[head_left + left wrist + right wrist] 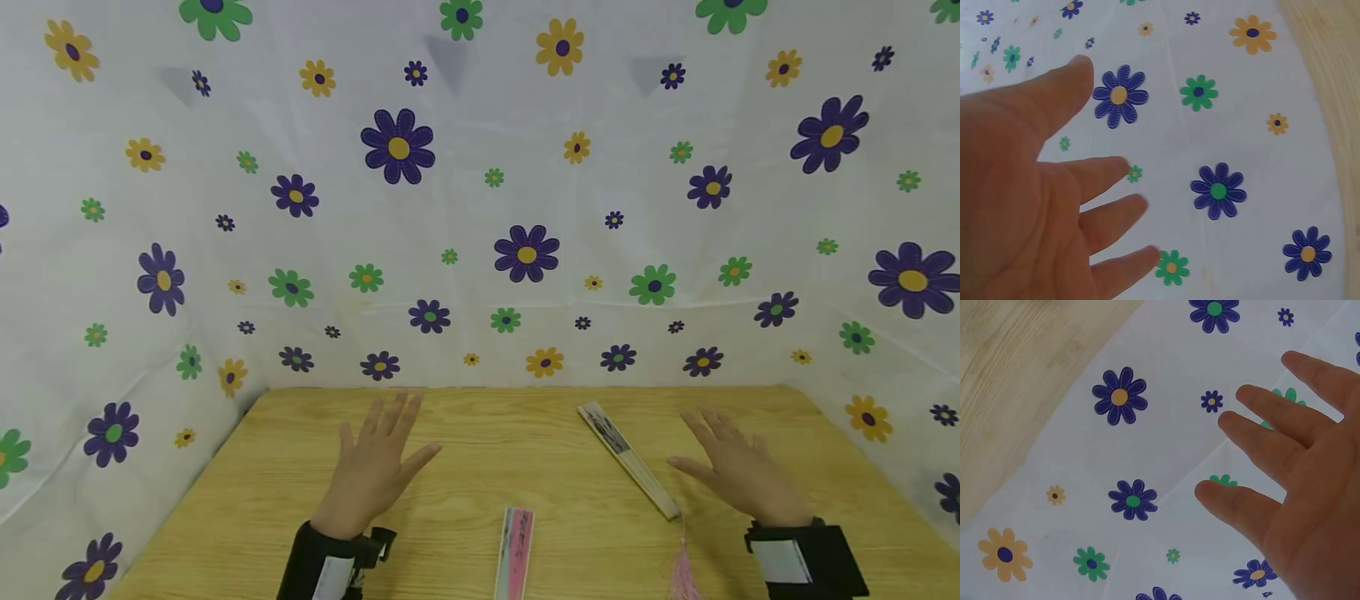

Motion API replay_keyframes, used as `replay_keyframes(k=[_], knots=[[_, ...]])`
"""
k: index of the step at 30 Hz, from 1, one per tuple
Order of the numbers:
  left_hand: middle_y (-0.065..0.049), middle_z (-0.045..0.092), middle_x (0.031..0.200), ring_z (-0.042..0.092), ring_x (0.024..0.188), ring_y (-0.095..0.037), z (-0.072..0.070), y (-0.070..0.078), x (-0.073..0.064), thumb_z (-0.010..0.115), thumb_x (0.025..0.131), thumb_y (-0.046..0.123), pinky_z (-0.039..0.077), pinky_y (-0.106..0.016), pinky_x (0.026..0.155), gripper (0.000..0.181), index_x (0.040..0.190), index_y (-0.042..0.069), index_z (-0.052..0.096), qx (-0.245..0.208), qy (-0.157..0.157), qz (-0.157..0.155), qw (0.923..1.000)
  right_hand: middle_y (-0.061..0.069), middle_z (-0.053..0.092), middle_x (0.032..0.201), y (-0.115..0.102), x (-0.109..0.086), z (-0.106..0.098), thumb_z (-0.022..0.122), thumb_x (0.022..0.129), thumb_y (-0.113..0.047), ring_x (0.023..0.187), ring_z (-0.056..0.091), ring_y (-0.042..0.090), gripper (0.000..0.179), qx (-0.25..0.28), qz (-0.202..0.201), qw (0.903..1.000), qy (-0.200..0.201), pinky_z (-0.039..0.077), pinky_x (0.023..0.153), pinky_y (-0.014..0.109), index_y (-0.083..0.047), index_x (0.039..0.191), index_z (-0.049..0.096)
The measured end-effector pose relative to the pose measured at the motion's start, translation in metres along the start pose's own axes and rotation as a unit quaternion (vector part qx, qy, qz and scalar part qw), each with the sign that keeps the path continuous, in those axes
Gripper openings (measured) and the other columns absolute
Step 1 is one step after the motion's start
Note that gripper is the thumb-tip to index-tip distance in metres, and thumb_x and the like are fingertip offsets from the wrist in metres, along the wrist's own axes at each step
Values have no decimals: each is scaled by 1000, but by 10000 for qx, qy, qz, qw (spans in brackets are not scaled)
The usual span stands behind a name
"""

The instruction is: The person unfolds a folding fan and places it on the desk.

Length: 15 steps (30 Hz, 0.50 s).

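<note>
In the head view my left hand [372,467] is held over the left part of the wooden table, fingers spread and straight, holding nothing. My right hand [738,467] is raised over the right side, its fingers extended and its palm bare in the right wrist view. Just left of that hand lies a folded hand fan [628,460], pale with a dark print near its far end. A pink tassel [684,571] hangs from its near end. Between the hands, at the bottom edge, is a narrow pink and grey folded strip [515,550] with dark markings, its near end cut off by the frame.
The wooden tabletop [465,450] ends at the back and sides against a white cloth [480,217] printed with purple, green and yellow flowers. A black band [330,562] circles the left wrist, and another black band [806,558] the right.
</note>
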<state>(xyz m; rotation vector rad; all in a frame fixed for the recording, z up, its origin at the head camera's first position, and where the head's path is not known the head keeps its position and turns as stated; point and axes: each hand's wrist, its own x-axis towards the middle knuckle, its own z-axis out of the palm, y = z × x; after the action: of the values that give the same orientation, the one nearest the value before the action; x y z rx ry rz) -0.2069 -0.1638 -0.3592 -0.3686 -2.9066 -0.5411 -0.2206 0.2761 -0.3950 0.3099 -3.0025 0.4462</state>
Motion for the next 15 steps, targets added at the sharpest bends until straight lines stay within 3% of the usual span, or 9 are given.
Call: replay_keyframes(k=[7,11,15], knots=[[-21,48,156,49,140,-44,-10,10,-8,67,99,39,35,-75,111,68,154,6,45,225,151,495,9984,40,47,146,-35,24,15,77,92,-32,130,50,58,73,10,-107,9999,-47,42,106,73,11,144,49],[-22,55,149,61,128,-42,-15,16,-13,72,96,35,48,-65,105,64,148,3,53,173,164,773,9967,37,60,131,-47,35,25,82,87,-23,119,61,51,65,60,445,9990,-33,53,100,60,16,133,56],[-21,59,146,66,121,-40,-18,23,-17,74,94,33,55,-57,99,62,145,2,57,126,52,894,9959,27,73,98,-50,36,34,85,82,-16,88,71,37,43,219,1169,9929,94,61,79,49,16,105,68]])
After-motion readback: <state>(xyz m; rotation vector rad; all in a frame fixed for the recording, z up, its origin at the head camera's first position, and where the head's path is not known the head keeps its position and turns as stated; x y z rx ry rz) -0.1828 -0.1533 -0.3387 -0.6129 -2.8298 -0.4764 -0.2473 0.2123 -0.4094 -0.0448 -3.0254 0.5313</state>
